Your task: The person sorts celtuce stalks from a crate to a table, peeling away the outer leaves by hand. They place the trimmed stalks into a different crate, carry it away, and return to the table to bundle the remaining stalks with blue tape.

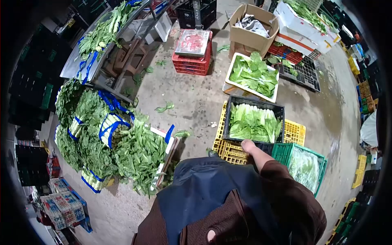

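My right hand (247, 145) is at the near rim of a black plastic crate (281, 122), closed on its edge. Upright heads of leafy lettuce (254, 123) stand packed in rows inside that crate. Yellow crates (295, 132) lie under it. Against its near right corner is a green crate (281, 152) with greens under clear plastic film (304, 168). Just beyond the black crate, a white foam box (272, 94) holds loose green leaves (255, 75). My left hand does not show.
Blue-taped bundles of greens (87, 114) are piled on the left. A scale (193, 42) rests on a red crate (191, 64) ahead. A cardboard box (241, 38) and white boxes (292, 34) stand at the back right. A metal table (73, 67) holds more greens. Leaf scraps (164, 107) litter the floor.
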The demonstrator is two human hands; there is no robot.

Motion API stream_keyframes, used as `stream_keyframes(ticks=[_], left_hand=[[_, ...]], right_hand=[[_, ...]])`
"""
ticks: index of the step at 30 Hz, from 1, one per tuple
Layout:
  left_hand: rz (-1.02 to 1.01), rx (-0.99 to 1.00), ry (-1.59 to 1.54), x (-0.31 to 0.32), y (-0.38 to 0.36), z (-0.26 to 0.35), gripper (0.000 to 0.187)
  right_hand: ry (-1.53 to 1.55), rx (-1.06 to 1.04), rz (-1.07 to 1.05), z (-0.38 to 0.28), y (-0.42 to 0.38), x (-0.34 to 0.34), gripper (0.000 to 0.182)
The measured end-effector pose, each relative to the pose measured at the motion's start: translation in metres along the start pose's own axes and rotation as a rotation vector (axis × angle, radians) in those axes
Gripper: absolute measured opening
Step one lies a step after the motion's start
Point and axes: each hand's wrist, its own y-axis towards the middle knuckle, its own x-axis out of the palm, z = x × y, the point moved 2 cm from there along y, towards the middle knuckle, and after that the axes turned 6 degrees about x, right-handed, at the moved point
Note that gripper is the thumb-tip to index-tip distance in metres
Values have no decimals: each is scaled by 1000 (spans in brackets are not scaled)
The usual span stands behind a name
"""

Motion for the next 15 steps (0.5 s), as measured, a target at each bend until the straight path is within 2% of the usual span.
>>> stream_keyframes(ticks=[1, 3, 5, 8, 10, 11, 12, 14, 15], left_hand=[[12, 1, -33, -1, 8, 17, 24], [21, 9, -75, -3, 30, 48, 24], [23, 12, -99, -6, 55, 71, 24], [27, 20, -124, -11, 99, 95, 24], [16, 17, -135, -14, 137, 106, 24], [7, 16, -140, -16, 161, 111, 24], [0, 16, -141, -18, 186, 118, 24], [-7, 46, -141, -26, 241, 142, 24], [-5, 67, -145, -28, 268, 159, 24]], right_hand=[[-216, -201, 73, -14, 25, -19, 31], [166, -37, 201, -40, 71, -45, 31], [173, -94, 181, -64, 108, -66, 30], [627, -45, 62, -99, 116, -92, 26], [269, -67, 206, -63, 176, -67, 32], [219, -30, 96, -68, 168, -72, 39], [-232, -126, 78, -52, 196, -56, 26], [-768, -240, -65, -42, 210, -30, 23], [-732, -196, -149, -38, 211, -22, 23]])
